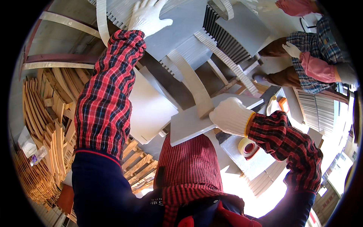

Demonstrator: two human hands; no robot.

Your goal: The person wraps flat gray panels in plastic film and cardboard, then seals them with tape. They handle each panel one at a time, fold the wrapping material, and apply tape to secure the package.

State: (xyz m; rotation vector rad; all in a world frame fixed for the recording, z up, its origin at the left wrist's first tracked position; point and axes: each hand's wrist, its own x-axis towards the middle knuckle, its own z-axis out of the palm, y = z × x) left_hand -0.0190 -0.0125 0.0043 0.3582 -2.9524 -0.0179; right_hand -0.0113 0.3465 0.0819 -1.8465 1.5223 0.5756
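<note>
Hand L (150,17), splayed, over flat gry panel (174,34) | hand R (230,116), knit-gloved, at curved strip (193,84), grip unclr

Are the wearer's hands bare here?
No: the left hand and right hand are both white-gloved, up to the plaid sleeves.

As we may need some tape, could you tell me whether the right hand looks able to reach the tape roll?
Probably yes: the tape roll sits close to the right hand, with nothing seen covering it, though that hand may first need to leave the curved grey strip it appears to touch.
</note>
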